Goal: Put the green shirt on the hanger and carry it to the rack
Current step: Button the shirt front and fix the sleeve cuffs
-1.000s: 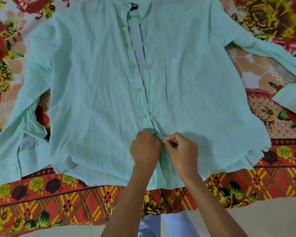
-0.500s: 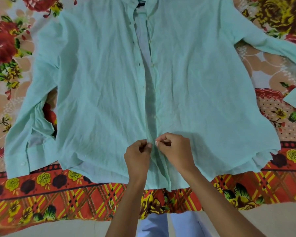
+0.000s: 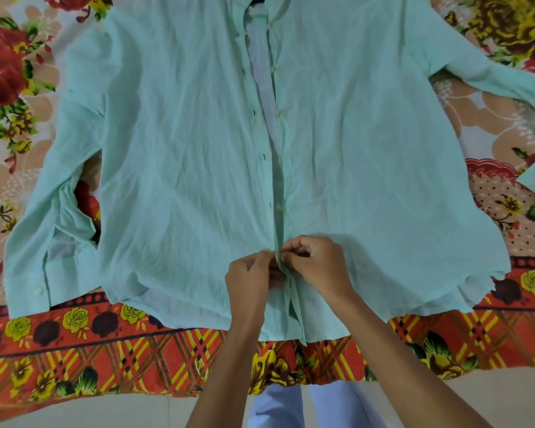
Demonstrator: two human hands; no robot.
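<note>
Shirt: the green shirt [image 3: 179, 168] lies flat, front up, on a floral bedsheet [image 3: 84, 359], sleeves spread to either side, collar at the far end.
Placket: open from the collar down most of its length; buttons [image 3: 278, 112] and buttonholes sit apart.
Left hand: the left hand [image 3: 250, 281] pinches the left placket edge near the hem, fingers curled shut on the cloth.
Right hand: the right hand [image 3: 317, 267] pinches the opposite edge, touching the left, both pressed together at one low button.
Hanger and rack: neither in sight from here.
Risk, I'd say: the thin crumpled cloth could slip from the pinch, or the edges get mismatched so the front hangs crooked.
Risk, later: buttoned too high, the neck may resist the hanger; loose sleeves could drag when lifted.
</note>
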